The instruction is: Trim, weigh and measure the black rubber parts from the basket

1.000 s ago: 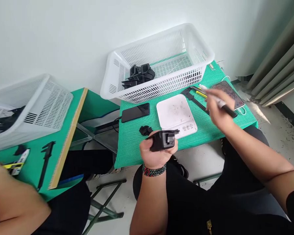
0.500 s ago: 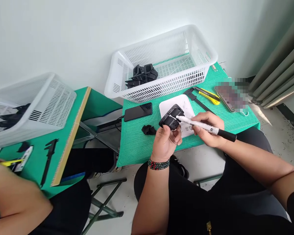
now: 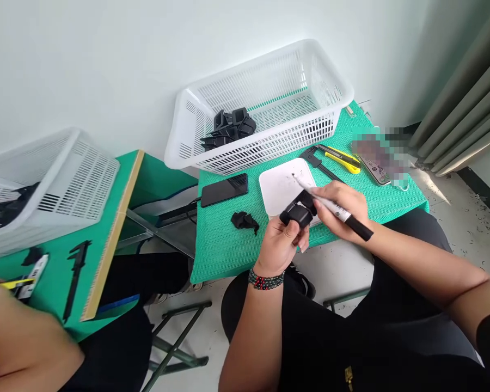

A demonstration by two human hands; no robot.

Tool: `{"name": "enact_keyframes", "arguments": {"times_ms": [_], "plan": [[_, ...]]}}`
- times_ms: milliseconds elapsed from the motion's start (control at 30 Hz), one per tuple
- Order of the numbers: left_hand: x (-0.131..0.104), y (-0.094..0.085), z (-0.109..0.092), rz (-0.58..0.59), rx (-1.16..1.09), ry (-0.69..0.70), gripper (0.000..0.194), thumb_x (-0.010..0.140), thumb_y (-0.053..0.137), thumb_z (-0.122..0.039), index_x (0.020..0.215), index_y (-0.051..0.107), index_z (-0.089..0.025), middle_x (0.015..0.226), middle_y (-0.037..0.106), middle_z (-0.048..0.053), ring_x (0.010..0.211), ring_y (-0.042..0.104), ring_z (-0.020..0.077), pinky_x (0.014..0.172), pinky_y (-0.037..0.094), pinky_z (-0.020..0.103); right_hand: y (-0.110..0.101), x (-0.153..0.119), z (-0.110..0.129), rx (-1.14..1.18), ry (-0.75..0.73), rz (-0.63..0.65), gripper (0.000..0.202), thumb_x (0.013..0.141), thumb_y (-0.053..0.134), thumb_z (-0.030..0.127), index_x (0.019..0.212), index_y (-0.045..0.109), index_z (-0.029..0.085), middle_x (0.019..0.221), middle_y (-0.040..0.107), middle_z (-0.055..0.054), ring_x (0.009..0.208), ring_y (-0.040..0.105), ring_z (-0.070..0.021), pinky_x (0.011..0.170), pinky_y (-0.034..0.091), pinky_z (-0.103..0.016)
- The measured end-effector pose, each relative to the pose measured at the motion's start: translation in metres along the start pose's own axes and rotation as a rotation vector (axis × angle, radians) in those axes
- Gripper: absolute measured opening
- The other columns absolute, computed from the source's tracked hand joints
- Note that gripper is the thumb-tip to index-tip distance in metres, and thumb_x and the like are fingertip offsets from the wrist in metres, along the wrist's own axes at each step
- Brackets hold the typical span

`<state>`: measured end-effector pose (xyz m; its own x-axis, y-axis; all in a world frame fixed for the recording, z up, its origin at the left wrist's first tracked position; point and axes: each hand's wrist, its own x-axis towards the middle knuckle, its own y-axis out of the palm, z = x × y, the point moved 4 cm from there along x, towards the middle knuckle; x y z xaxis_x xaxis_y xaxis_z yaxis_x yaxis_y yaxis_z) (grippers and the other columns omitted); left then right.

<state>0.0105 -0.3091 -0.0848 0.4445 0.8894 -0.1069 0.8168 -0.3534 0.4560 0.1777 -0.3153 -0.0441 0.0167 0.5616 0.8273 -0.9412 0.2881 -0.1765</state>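
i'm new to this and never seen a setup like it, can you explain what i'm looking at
There is no robot: these are a person's bare hands, seen from a camera on their head, looking forward and down. The left hand holds a black part; the right hand holds a marker. On the green-covered table are a white basket with more black parts, a flat white device, a dark phone, a caliper and a yellow cutter. The arm at far left is someone else's.
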Motion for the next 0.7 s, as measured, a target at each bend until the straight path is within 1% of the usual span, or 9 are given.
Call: {"name": "enact_keyframes", "arguments": {"times_ms": [67, 133, 167, 233, 300, 367, 467, 567, 700], "plan": [[0.001, 0.000, 0.000, -0.011, -0.045, 0.010, 0.058, 0.073, 0.089, -0.068, 0.078, 0.067, -0.015, 0.070, 0.062, 0.000, 0.043, 0.044, 0.0032, 0.039, 0.037, 0.017, -0.006, 0.001, -0.002, 0.001, 0.068, -0.091, 0.014, 0.099, 0.064, 0.023, 0.111, 0.071, 0.021, 0.088, 0.078, -0.005, 0.071, 0.072, -0.0171, 0.065, 0.060, -0.031], [0.002, -0.002, -0.001, -0.039, -0.083, 0.029, 0.060, 0.073, 0.087, -0.071, 0.079, 0.067, -0.015, 0.069, 0.059, -0.001, 0.042, 0.040, 0.0019, 0.038, 0.033, 0.016, -0.010, 0.000, -0.003, 0.002, 0.137, -0.105, 0.012, 0.099, 0.064, 0.026, 0.108, 0.071, 0.022, 0.086, 0.077, -0.005, 0.067, 0.070, -0.0168, 0.061, 0.059, -0.031], [0.003, -0.003, -0.002, -0.053, -0.091, 0.035, 0.060, 0.073, 0.086, -0.071, 0.080, 0.067, -0.015, 0.068, 0.058, -0.001, 0.041, 0.038, 0.0017, 0.037, 0.032, 0.016, -0.010, 0.000, -0.002, 0.008, 0.137, -0.091, 0.012, 0.098, 0.064, 0.028, 0.107, 0.070, 0.023, 0.085, 0.077, -0.005, 0.065, 0.069, -0.0172, 0.059, 0.058, -0.031], [0.004, -0.004, -0.002, -0.076, -0.095, 0.038, 0.060, 0.073, 0.087, -0.071, 0.082, 0.067, -0.015, 0.067, 0.057, -0.002, 0.041, 0.037, 0.0018, 0.037, 0.030, 0.015, -0.008, 0.000, 0.002, 0.045, 0.080, -0.052, 0.010, 0.098, 0.063, 0.028, 0.104, 0.070, 0.024, 0.083, 0.076, -0.005, 0.063, 0.068, -0.0177, 0.055, 0.057, -0.031], [0.005, -0.003, 0.000, -0.089, -0.083, 0.035, 0.059, 0.072, 0.088, -0.070, 0.080, 0.067, -0.015, 0.065, 0.058, -0.002, 0.041, 0.038, 0.0023, 0.038, 0.030, 0.016, -0.005, -0.001, 0.006, 0.103, -0.001, -0.018, 0.009, 0.097, 0.063, 0.025, 0.104, 0.069, 0.024, 0.078, 0.074, -0.004, 0.061, 0.068, -0.0170, 0.053, 0.055, -0.029], [0.005, -0.001, 0.001, -0.093, -0.052, 0.038, 0.059, 0.073, 0.088, -0.070, 0.079, 0.066, -0.016, 0.062, 0.057, -0.002, 0.041, 0.040, 0.0032, 0.039, 0.031, 0.016, -0.003, -0.001, 0.008, 0.125, -0.035, 0.009, 0.010, 0.096, 0.063, 0.022, 0.104, 0.069, 0.024, 0.074, 0.072, -0.002, 0.059, 0.067, -0.0154, 0.052, 0.054, -0.026], [0.003, 0.002, 0.004, -0.073, 0.006, 0.036, 0.058, 0.075, 0.086, -0.069, 0.075, 0.064, -0.016, 0.058, 0.054, -0.003, 0.041, 0.041, 0.0043, 0.041, 0.032, 0.018, -0.003, 0.002, 0.009, 0.065, 0.008, 0.045, 0.008, 0.094, 0.062, 0.019, 0.098, 0.068, 0.022, 0.072, 0.072, -0.001, 0.056, 0.065, -0.0135, 0.051, 0.052, -0.024], [0.003, 0.003, 0.006, -0.062, 0.022, 0.030, 0.057, 0.076, 0.087, -0.068, 0.076, 0.063, -0.016, 0.060, 0.056, -0.002, 0.043, 0.042, 0.0047, 0.042, 0.033, 0.019, -0.007, 0.005, 0.009, 0.049, 0.069, 0.062, 0.007, 0.092, 0.062, 0.018, 0.091, 0.067, 0.022, 0.070, 0.071, 0.000, 0.051, 0.060, -0.0116, 0.049, 0.049, -0.024], [0.003, 0.002, 0.008, -0.081, 0.049, 0.058, 0.056, 0.076, 0.087, -0.068, 0.077, 0.064, -0.017, 0.060, 0.054, -0.003, 0.043, 0.042, 0.0048, 0.042, 0.032, 0.019, -0.010, 0.008, 0.011, 0.054, 0.077, 0.063, 0.007, 0.091, 0.062, 0.017, 0.087, 0.066, 0.021, 0.065, 0.068, 0.001, 0.049, 0.057, -0.0107, 0.048, 0.047, -0.023]]}}
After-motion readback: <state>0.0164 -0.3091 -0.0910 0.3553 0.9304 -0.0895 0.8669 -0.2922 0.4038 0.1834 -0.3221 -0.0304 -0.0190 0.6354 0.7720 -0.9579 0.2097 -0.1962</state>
